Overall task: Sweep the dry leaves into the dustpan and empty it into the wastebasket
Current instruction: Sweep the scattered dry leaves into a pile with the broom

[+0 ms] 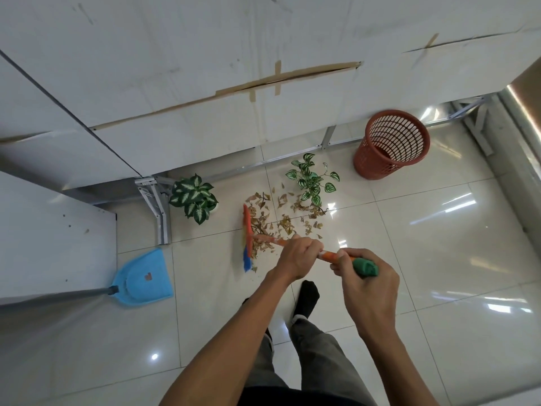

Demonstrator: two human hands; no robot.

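Note:
Dry brown leaves (285, 216) lie scattered on the glossy tiled floor. A broom with an orange handle and a multicoloured head (247, 240) rests its bristles on the floor at the left edge of the leaf pile. My left hand (298, 256) grips the handle lower down. My right hand (366, 276) holds the handle near its green end cap. A light blue dustpan (143, 278) with a grey handle lies on the floor to the left, apart from the leaves. The red-brown mesh wastebasket (390, 145) stands upright at the back right.
Two potted green plants stand near the leaves: a variegated plant (194, 197) at the left and a striped-leaf plant (313, 177) right behind the pile. White taped panels on metal legs (159, 206) line the back and left. My feet are just below the broom.

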